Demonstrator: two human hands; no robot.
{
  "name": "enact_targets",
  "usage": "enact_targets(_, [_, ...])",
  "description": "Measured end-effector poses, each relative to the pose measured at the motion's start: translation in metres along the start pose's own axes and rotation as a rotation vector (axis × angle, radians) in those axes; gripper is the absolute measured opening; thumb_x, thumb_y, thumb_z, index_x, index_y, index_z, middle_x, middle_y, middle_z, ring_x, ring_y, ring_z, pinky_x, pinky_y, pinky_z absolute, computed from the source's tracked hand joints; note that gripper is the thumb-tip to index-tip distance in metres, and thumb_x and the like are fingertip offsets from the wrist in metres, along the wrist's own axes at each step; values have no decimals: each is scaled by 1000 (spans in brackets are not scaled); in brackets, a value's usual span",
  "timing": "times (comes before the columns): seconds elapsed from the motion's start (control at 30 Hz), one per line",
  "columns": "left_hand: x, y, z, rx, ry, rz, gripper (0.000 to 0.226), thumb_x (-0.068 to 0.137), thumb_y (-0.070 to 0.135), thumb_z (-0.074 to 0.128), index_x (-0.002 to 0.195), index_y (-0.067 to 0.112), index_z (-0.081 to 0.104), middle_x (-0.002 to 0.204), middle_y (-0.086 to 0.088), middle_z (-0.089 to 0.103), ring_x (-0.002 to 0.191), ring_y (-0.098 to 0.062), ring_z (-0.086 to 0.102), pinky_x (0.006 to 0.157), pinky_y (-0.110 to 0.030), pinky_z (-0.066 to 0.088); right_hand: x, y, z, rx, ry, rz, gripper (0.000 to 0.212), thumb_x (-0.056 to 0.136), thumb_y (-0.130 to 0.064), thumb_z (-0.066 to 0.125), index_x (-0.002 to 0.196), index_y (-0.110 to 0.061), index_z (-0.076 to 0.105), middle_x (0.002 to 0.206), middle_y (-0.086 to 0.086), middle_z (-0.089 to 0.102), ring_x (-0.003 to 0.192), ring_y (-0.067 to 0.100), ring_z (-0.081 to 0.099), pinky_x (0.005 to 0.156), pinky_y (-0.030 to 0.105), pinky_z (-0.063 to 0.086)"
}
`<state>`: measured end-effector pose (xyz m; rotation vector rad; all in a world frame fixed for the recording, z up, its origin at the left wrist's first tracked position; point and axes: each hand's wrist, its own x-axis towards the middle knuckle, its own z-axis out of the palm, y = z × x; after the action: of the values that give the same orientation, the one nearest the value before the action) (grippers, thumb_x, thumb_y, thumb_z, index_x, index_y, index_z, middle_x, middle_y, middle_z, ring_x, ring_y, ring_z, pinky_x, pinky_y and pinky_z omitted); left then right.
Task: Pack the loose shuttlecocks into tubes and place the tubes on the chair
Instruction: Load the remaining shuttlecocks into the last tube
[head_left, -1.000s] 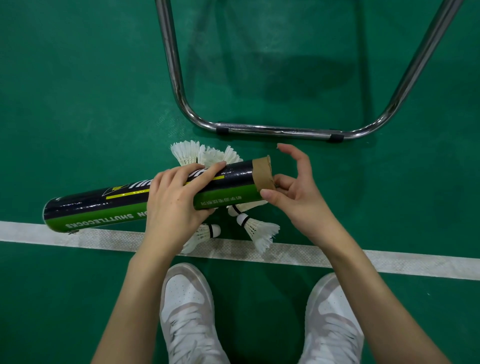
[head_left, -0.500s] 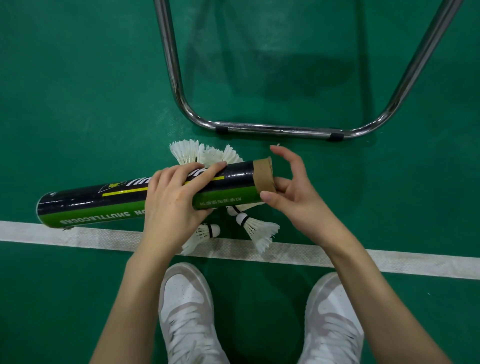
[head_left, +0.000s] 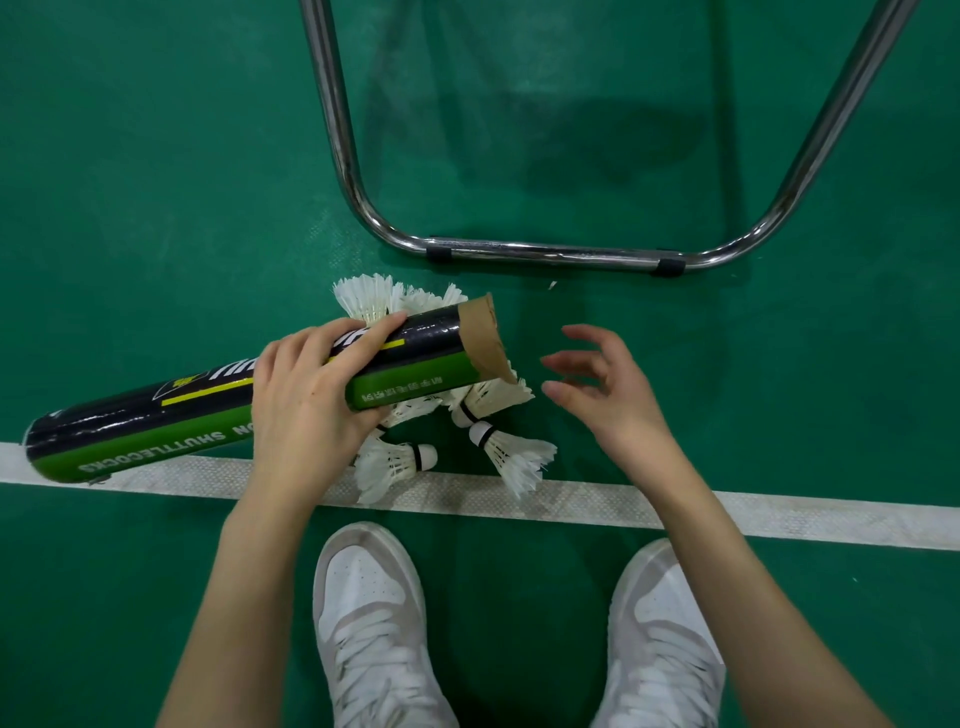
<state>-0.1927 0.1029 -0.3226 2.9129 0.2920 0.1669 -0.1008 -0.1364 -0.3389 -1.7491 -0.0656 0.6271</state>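
Observation:
My left hand (head_left: 311, 405) grips a black and green shuttlecock tube (head_left: 156, 421) around its middle, holding it nearly level above the floor. Its open brown cardboard end (head_left: 485, 338) points right. My right hand (head_left: 605, 395) hovers just right of that opening, fingers loosely curved and holding nothing. Several white loose shuttlecocks (head_left: 514, 457) lie on the green floor under and behind the tube, partly hidden by it. A few of them show white feathers (head_left: 363, 296) above the tube.
The chrome tube frame of the chair (head_left: 545, 252) stands on the floor just beyond the shuttlecocks. A white court line (head_left: 779, 519) runs across the floor. My two white shoes (head_left: 369, 613) are below it.
My right hand has let go of the tube's open end and moved a little to the right, fingers spread. The tube has tilted slightly, its left end lower.

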Motion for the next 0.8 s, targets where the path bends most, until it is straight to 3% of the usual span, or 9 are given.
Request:
enact_targets(0.1, [-1,-1,2,-11,-6,-3,89,60,21,85,135,35,41,120,-6,57,106,-33,50,93,-48,34,9,15,14,-19,-21,54,42,80,-10,72,108,-33,51,102,-9,64,102,7,60,98,29,46])
enact_targets(0.33, [-3,-4,4,-23,-5,-8,87,60,21,86,135,34,42,119,-8,58,105,-35,50,92,-48,34,21,30,33,-218,-60,-15,14,86,-16,66,99,-21,64,92,-12,64,85,-1,58,76,7,43])
enact_targets(0.57, [-4,-5,6,-39,-26,-16,89,59,22,86,135,35,42,120,-7,57,106,-34,50,93,-48,34,19,34,24,-230,-7,-4,3,87,-16,64,90,-15,63,85,-7,66,81,2,61,72,14,48])
enact_targets(0.7, [-3,-4,7,-39,-27,-12,88,60,23,86,136,34,43,120,-5,57,107,-33,50,93,-47,34,12,31,13,-162,92,17,4,87,-16,64,88,-19,62,84,-11,65,83,-1,61,69,5,44])
enact_targets(0.8, [-4,-2,6,-38,-25,-5,88,60,23,85,136,34,43,120,-5,57,107,-33,50,93,-47,33,6,25,2,-111,157,-7,10,87,-16,64,83,-24,60,83,-10,66,82,2,62,76,15,47])
